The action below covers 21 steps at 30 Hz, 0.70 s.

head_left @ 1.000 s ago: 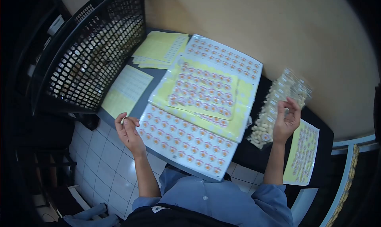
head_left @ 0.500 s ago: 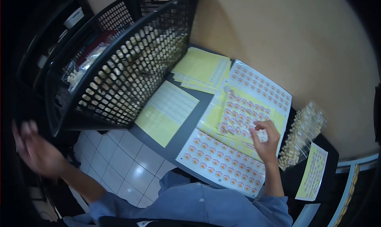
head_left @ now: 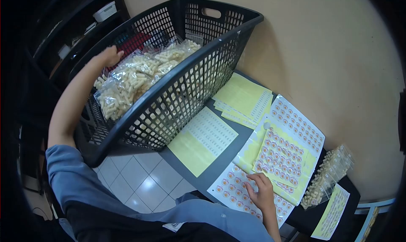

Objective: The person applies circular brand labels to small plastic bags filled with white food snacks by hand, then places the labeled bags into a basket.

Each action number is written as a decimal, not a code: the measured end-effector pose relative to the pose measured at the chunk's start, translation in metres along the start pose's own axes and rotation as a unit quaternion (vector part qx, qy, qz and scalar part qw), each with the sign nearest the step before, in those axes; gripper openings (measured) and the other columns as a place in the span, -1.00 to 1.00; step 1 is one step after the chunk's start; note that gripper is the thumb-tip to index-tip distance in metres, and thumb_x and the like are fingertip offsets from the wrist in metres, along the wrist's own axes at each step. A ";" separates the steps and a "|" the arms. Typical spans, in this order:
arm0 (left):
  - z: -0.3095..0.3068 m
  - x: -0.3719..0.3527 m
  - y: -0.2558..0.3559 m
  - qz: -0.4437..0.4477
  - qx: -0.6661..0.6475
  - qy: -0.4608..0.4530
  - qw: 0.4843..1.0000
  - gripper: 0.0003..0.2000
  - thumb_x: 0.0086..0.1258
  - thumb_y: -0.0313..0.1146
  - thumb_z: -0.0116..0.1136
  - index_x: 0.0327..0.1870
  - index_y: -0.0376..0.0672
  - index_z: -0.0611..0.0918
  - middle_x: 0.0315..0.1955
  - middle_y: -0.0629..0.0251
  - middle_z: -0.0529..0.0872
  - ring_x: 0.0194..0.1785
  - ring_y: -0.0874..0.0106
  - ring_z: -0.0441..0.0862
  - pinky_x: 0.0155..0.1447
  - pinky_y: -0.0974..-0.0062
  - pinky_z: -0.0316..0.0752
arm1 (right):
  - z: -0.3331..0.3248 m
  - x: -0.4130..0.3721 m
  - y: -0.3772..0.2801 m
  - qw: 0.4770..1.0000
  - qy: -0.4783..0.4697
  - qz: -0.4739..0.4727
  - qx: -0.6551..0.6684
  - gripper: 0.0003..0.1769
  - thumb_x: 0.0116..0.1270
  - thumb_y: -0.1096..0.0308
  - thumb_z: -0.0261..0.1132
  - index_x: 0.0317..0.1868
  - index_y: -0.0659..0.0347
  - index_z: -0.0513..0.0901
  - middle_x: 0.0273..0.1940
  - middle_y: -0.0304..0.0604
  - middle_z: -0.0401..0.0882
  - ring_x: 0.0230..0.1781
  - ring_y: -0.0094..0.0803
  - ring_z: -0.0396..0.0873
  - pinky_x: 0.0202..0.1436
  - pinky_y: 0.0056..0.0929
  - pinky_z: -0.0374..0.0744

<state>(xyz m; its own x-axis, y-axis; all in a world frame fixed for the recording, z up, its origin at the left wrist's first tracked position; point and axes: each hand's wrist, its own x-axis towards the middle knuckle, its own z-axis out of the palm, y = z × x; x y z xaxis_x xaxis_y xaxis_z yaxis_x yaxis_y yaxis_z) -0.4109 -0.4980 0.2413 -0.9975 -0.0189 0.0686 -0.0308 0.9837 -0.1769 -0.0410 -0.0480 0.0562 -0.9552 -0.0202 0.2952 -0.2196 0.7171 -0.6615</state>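
Observation:
My left hand [head_left: 111,56] is inside the black plastic basket [head_left: 182,66], beside clear bags [head_left: 137,75] of pale stick-shaped snacks. Its fingers are curled at the edge of the bags; I cannot tell what they hold. My right hand [head_left: 261,191] hovers low over a white sheet [head_left: 230,187] printed with round orange-and-pink labels, thumb and fingers apart and nothing between them. Just beyond the fingertips, a smaller sheet of round labels [head_left: 279,157] lies on yellow backing paper [head_left: 305,168].
Yellow label sheets [head_left: 243,96] and another half-yellow sheet [head_left: 203,142] lie on the dark table [head_left: 182,166] next to the basket. At the right are filled snack bags [head_left: 325,176] and a yellow label strip [head_left: 332,214]. A wall rises behind; shelves with a white container [head_left: 105,11] stand at the left.
My left hand has swung up from beside the basket to inside it. My right hand has drawn back from the small label sheet toward me. The view has turned left, showing more of the bags.

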 end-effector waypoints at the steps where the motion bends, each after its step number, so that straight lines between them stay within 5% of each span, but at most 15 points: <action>1: 0.009 0.006 -0.004 -0.027 -0.008 -0.031 0.999 -0.46 0.29 -0.03 -0.15 -0.05 -0.49 0.38 -0.08 -0.24 0.45 0.06 0.02 0.40 0.10 0.30 0.33 | 0.001 -0.001 0.000 1.000 0.004 0.001 0.002 -0.75 -0.08 0.48 0.31 -0.29 0.21 0.57 -0.38 -0.15 0.50 -0.39 -0.25 0.47 -0.32 -0.42 0.43; 4: 0.029 0.014 -0.011 -0.056 -0.141 -0.043 0.987 -0.41 0.24 0.00 -0.07 -0.02 -0.50 0.36 -0.10 -0.19 0.48 0.01 0.07 0.46 0.06 0.33 0.35 | 0.003 -0.005 0.001 0.999 0.007 0.033 -0.011 -0.76 -0.08 0.48 0.31 -0.31 0.22 0.56 -0.38 -0.14 0.50 -0.40 -0.25 0.47 -0.32 -0.41 0.43; 9: 0.057 0.019 -0.011 -0.058 -0.178 0.004 0.982 -0.44 0.14 -0.04 0.09 -0.05 -0.42 0.39 -0.21 -0.05 0.54 -0.15 0.18 0.53 -0.09 0.34 0.41 | 0.006 -0.001 -0.002 0.998 0.029 0.044 -0.030 -0.76 -0.08 0.48 0.31 -0.31 0.22 0.56 -0.38 -0.14 0.50 -0.40 -0.25 0.47 -0.33 -0.40 0.43; 11: 0.055 0.020 -0.009 -0.125 -0.247 -0.075 0.958 -0.64 0.19 -0.12 0.08 -0.21 -0.27 0.47 -0.38 0.19 0.51 -0.35 0.44 0.49 -0.42 0.45 0.40 | 0.005 0.000 -0.006 0.998 0.036 0.045 -0.031 -0.76 -0.08 0.48 0.31 -0.31 0.22 0.56 -0.38 -0.14 0.50 -0.41 -0.25 0.47 -0.33 -0.40 0.42; 12: 0.055 0.022 -0.009 -0.123 -0.248 -0.076 0.958 -0.64 0.19 -0.12 0.08 -0.21 -0.27 0.47 -0.38 0.19 0.51 -0.35 0.44 0.49 -0.42 0.45 0.40 | 0.005 -0.001 -0.007 0.998 0.042 0.044 -0.028 -0.76 -0.07 0.48 0.31 -0.30 0.23 0.56 -0.38 -0.14 0.50 -0.41 -0.25 0.47 -0.33 -0.40 0.42; 16: 0.024 0.020 0.003 -0.044 -0.446 -0.119 0.886 -0.83 0.16 -0.28 0.09 -0.28 -0.14 0.51 -0.57 0.44 0.45 -0.54 0.64 0.34 -0.57 0.69 0.23 | 0.004 -0.008 -0.008 0.998 0.047 0.042 -0.028 -0.76 -0.07 0.48 0.31 -0.31 0.23 0.56 -0.38 -0.14 0.51 -0.41 -0.25 0.47 -0.34 -0.40 0.42; 18: -0.007 0.021 0.017 0.019 -0.516 -0.035 0.855 -0.84 0.21 -0.24 0.05 -0.27 -0.08 0.51 -0.54 0.51 0.44 -0.50 0.69 0.34 -0.53 0.74 0.23 | -0.003 -0.009 -0.010 0.998 0.050 0.038 -0.019 -0.78 -0.07 0.50 0.30 -0.33 0.24 0.55 -0.38 -0.14 0.51 -0.39 -0.25 0.47 -0.32 -0.41 0.43; 21: -0.068 0.018 0.052 0.119 -0.433 0.043 0.892 -0.79 0.26 -0.16 -0.01 -0.21 -0.05 0.50 -0.47 0.50 0.48 -0.41 0.68 0.41 -0.40 0.74 0.28 | -0.020 -0.007 -0.006 0.996 0.085 0.033 -0.012 -0.79 -0.07 0.52 0.30 -0.34 0.25 0.55 -0.38 -0.13 0.50 -0.38 -0.25 0.49 -0.30 -0.42 0.44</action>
<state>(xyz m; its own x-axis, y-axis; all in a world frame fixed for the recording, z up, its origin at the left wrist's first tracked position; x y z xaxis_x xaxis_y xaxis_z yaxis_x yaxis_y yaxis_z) -0.4256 -0.4350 0.3005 -0.9596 0.1858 0.2112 0.2788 0.7278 0.6265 -0.0288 -0.0380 0.0721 -0.9193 0.1442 0.3661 -0.1515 0.7291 -0.6675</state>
